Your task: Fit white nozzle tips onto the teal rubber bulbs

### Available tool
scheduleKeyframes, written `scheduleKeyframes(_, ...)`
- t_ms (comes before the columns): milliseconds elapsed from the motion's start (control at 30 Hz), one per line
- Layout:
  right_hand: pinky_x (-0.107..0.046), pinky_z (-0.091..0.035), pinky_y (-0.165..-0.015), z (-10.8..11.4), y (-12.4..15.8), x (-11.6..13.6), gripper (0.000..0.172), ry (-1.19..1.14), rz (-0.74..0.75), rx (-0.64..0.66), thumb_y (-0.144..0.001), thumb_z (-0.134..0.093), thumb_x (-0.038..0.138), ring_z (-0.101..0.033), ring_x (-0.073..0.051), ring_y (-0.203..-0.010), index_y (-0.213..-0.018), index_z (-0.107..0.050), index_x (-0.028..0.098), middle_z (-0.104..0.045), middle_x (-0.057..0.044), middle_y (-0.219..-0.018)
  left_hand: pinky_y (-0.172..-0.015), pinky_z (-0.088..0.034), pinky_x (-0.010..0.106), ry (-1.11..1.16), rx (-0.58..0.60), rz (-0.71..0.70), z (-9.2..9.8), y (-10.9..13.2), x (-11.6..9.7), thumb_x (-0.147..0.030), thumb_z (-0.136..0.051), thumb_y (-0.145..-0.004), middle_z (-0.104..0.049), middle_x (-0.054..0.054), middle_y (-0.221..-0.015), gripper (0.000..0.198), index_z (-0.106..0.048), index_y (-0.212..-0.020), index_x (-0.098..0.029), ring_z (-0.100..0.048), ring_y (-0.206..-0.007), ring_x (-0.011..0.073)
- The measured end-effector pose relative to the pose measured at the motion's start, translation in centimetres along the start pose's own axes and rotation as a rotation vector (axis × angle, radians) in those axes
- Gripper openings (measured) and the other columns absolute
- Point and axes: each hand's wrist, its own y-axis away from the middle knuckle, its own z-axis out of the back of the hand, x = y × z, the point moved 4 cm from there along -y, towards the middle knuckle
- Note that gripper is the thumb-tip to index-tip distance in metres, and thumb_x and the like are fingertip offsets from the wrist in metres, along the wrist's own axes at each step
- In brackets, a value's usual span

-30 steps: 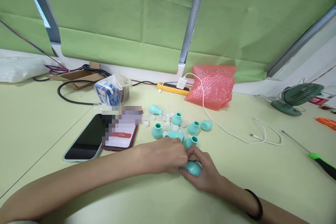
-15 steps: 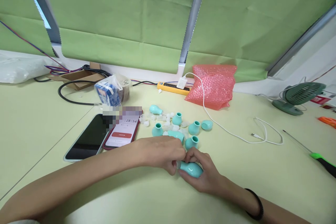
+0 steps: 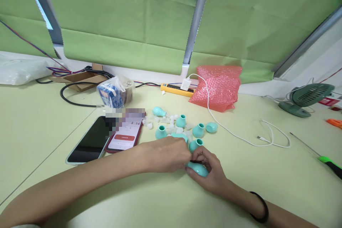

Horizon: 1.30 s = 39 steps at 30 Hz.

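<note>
My right hand (image 3: 211, 172) is wrapped round a teal bulb (image 3: 198, 169) near the front of the table. Against the bulb's left end, my left hand (image 3: 171, 155) is closed, its fingertips hidden, so what it grips cannot be made out. Just beyond the hands stands an open-necked teal bulb (image 3: 196, 144). Several more teal bulbs lie or stand behind it, among them one on its side (image 3: 159, 111) and one at the right (image 3: 211, 127). Small translucent white parts (image 3: 171, 128) are scattered between them.
Left of the parts lie a black-screened phone (image 3: 89, 140) and a lit phone (image 3: 125, 133). Farther back are a bagged blue package (image 3: 110, 92), a yellow power strip (image 3: 173, 90) and pink bubble wrap (image 3: 217, 87). A white cable (image 3: 235, 135), screwdriver (image 3: 323, 158) and green fan (image 3: 307, 96) are at right.
My left hand has moved slightly right and up against the bulb, covering its left end, which showed before. My right hand and the bulb have shifted a little to the right.
</note>
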Motion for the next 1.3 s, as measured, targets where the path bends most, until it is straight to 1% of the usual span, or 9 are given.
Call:
scheduleKeyframes(267, -0.02, -0.037, -0.044, 0.1, 0.0, 0.3, 0.022, 0.059, 0.041, 0.001, -0.066, -0.054, 0.015, -0.05, -0.01, -0.047, -0.076, -0.036, 0.022, -0.049, 0.005, -0.056, -0.041, -0.028, 0.022, -0.039, 0.058, -0.049, 0.2, 0.1, 0.1, -0.002, -0.049, -0.071, -0.056, 0.001, -0.057, 0.018, -0.053, -0.059, -0.014, -0.051, -0.053, 0.0128)
scheduleKeyframes(400, -0.022, -0.042, -0.053, -0.2, 0.6, 0.8, 0.027, 0.132, 0.082, 0.067, -0.065, -0.056, 0.014, -0.058, -0.013, -0.059, -0.08, -0.036, 0.023, -0.061, 0.001, -0.07, -0.047, -0.032, 0.021, -0.05, 0.003, 0.011, 1.7, 0.5, 1.0, -0.003, -0.048, -0.074, -0.057, 0.003, -0.061, 0.014, -0.056, -0.068, -0.013, -0.053, -0.062, 0.0145)
scheduleKeyframes(467, -0.024, -0.043, -0.06, -0.5, 1.0, 1.2, 0.032, 0.207, 0.112, 0.118, -0.063, -0.058, 0.013, -0.06, -0.014, -0.067, -0.083, -0.036, 0.024, -0.063, 0.0, -0.08, -0.052, -0.036, 0.021, -0.04, -0.116, 0.094, 3.6, 1.2, 1.8, -0.013, -0.046, -0.08, -0.057, 0.004, -0.062, 0.016, -0.057, -0.07, -0.011, -0.053, -0.065, 0.0148)
scheduleKeyframes(633, -0.025, -0.042, -0.064, -0.7, 1.4, 1.6, 0.033, 0.316, 0.172, 0.15, -0.063, -0.058, 0.014, -0.061, -0.013, -0.069, -0.086, -0.038, 0.025, -0.064, 0.001, -0.082, -0.063, -0.041, 0.023, -0.081, -0.669, 0.19, 8.5, 4.0, 2.4, -0.021, -0.043, -0.083, -0.058, 0.002, -0.069, 0.017, -0.058, -0.08, -0.013, -0.051, -0.071, 0.0132)
scheduleKeyframes(767, -0.025, -0.042, -0.065, -0.5, 1.4, 1.9, 0.028, 0.368, 0.283, 0.112, -0.066, -0.055, 0.016, -0.061, -0.013, -0.069, -0.088, -0.04, 0.023, -0.065, 0.0, -0.082, -0.063, -0.042, 0.024, -0.192, -0.899, 0.149, 8.6, 4.5, 2.2, -0.017, -0.042, -0.083, -0.058, 0.001, -0.067, 0.015, -0.057, -0.081, -0.016, -0.049, -0.066, 0.0117)
scheduleKeyframes(833, -0.024, -0.042, -0.066, -0.5, 1.4, 2.1, 0.026, 0.386, 0.318, 0.097, -0.067, -0.054, 0.017, -0.062, -0.013, -0.07, -0.088, -0.041, 0.022, -0.066, -0.001, -0.083, -0.061, -0.042, 0.024, -0.25, -0.855, 0.131, 7.4, 3.7, 2.5, -0.018, -0.044, -0.083, -0.059, 0.002, -0.067, 0.014, -0.057, -0.085, -0.014, -0.049, -0.065, 0.0125)
scheduleKeyframes(1000, -0.023, -0.042, -0.066, -0.4, 1.3, 2.3, 0.023, 0.401, 0.327, 0.083, -0.067, -0.053, 0.017, -0.062, -0.013, -0.073, -0.086, -0.043, 0.022, -0.066, 0.0, -0.083, -0.052, -0.04, 0.026, -0.342, -0.447, 0.252, 3.3, 1.0, 5.0, -0.025, -0.043, -0.084, -0.058, 0.005, -0.065, 0.02, -0.057, -0.088, -0.012, -0.05, -0.068, 0.0175)
scheduleKeyframes(1100, -0.024, -0.043, -0.067, -0.5, 1.3, 2.2, 0.022, 0.4, 0.322, 0.089, -0.067, -0.053, 0.017, -0.062, -0.014, -0.072, -0.086, -0.043, 0.022, -0.066, 0.0, -0.083, -0.053, -0.038, 0.025, -0.315, -0.333, 0.285, 2.4, 0.6, 6.0, -0.025, -0.042, -0.084, -0.058, 0.005, -0.068, 0.02, -0.058, -0.086, -0.013, -0.052, -0.07, 0.018)
scheduleKeyframes(1300, -0.026, -0.044, -0.064, 0.0, 1.3, 1.5, 0.03, 0.258, 0.263, -0.006, -0.064, -0.057, 0.015, -0.059, -0.016, -0.073, -0.088, -0.041, 0.023, -0.061, -0.003, -0.081, -0.049, -0.035, 0.025, -0.082, -0.177, 0.164, 2.9, 0.9, 2.6, -0.036, -0.045, -0.079, -0.056, 0.003, -0.059, 0.029, -0.058, -0.064, -0.015, -0.053, -0.056, 0.0155)
